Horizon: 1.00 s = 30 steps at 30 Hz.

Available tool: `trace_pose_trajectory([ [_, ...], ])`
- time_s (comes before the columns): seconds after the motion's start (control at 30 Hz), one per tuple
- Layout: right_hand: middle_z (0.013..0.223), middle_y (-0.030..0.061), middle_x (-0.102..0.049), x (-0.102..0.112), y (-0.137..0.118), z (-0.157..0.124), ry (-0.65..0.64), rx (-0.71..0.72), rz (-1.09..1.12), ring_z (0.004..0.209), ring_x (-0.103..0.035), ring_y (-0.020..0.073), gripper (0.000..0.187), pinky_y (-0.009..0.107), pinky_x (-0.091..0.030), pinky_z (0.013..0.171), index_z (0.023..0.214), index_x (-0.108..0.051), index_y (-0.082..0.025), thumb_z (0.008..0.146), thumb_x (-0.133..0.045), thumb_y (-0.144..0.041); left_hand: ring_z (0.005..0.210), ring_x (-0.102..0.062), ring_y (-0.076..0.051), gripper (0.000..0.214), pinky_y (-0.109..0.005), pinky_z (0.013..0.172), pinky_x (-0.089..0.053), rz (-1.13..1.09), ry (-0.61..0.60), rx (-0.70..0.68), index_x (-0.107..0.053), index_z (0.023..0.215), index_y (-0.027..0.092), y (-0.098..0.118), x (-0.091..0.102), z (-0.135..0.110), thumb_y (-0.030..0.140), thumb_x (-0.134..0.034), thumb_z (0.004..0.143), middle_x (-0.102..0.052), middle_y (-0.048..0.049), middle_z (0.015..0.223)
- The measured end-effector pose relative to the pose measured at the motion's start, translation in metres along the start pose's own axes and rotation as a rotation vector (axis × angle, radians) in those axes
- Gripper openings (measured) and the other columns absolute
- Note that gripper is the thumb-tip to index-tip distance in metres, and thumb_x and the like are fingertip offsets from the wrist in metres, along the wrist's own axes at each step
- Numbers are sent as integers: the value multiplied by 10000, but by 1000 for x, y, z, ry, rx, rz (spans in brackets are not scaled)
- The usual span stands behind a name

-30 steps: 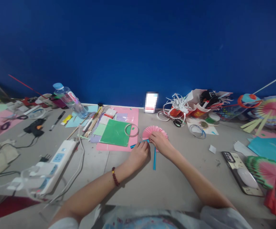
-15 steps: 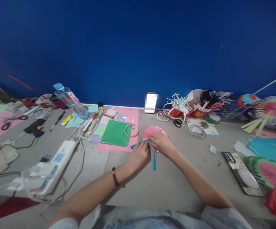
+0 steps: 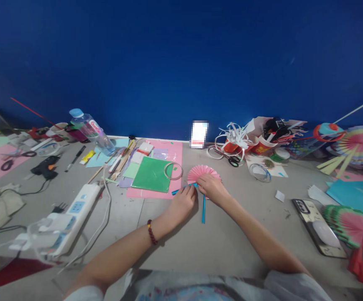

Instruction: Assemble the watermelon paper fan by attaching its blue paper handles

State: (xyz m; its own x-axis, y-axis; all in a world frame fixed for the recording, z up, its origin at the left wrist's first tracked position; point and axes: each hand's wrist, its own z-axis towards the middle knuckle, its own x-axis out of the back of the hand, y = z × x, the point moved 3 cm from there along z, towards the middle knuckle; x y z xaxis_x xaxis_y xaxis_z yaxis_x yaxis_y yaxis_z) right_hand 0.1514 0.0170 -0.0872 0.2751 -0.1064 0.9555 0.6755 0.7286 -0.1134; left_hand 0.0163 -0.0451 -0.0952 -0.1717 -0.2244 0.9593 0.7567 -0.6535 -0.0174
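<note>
A pink pleated paper fan [image 3: 200, 170] lies spread on the grey table in front of me. One blue strip [image 3: 203, 211] points from it toward me, and another blue strip [image 3: 175, 192] reaches out to the left. My left hand [image 3: 184, 204], with a beaded bracelet at the wrist, has its bent fingers closed on the left strip at the fan's lower edge. Closed over the lower right of the fan, my right hand [image 3: 212, 189] presses it close beside the left fingertips. Both sets of fingertips are partly hidden.
A green paper packet [image 3: 150, 174] and a ring [image 3: 173, 171] lie left of the fan. Scissors [image 3: 234, 161] are behind it. A power strip [image 3: 77, 219] with cables stands left, a phone [image 3: 310, 217] carrying a white mouse right. A bottle [image 3: 95, 133] leans behind.
</note>
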Motion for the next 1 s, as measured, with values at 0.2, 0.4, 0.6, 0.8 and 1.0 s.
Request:
trace_pose_trajectory([
  [0.2, 792, 61, -594, 9, 3, -2, 23, -63, 81, 784, -539, 178, 175, 274, -390, 722, 764, -576, -164, 871, -476, -69, 979, -588, -250, 303, -395, 798, -489, -11, -38, 10, -580, 1104, 67, 0, -1, 0, 37, -387, 871, -614, -168, 1074],
  [0.4, 845, 66, -620, 11, 1, -2, 42, -125, 158, 822, -556, 190, 39, 279, -412, 740, 815, -591, -165, 853, -584, -161, 1002, -587, -249, 331, -396, 823, -489, -10, -31, 4, -560, 1150, 64, 0, -2, 0, 33, -398, 864, -610, -170, 1100],
  [0.6, 844, 79, -621, 5, 0, 1, 23, -155, 103, 826, -559, 206, 70, 294, -416, 741, 790, -595, -158, 850, -622, -180, 990, -601, -252, 289, -386, 824, -497, 1, 4, 0, -584, 1093, 55, 0, -4, -1, 36, -410, 863, -627, -171, 1086],
  [0.8, 824, 80, -599, 3, -4, 1, 42, -141, 51, 799, -537, 208, 83, 309, -410, 725, 775, -598, -157, 854, -576, -161, 991, -615, -247, 320, -374, 835, -512, -17, 103, 11, -577, 1129, 51, -2, -6, -3, 49, -424, 848, -641, -170, 1106],
  [1.0, 756, 74, -595, -5, -10, 1, 60, -130, -65, 748, -524, 204, 161, 312, -370, 711, 705, -595, -157, 852, -534, -129, 995, -617, -252, 300, -392, 840, -517, -71, 107, 12, -587, 1101, 54, -2, -6, -3, 46, -446, 836, -634, -192, 1108],
])
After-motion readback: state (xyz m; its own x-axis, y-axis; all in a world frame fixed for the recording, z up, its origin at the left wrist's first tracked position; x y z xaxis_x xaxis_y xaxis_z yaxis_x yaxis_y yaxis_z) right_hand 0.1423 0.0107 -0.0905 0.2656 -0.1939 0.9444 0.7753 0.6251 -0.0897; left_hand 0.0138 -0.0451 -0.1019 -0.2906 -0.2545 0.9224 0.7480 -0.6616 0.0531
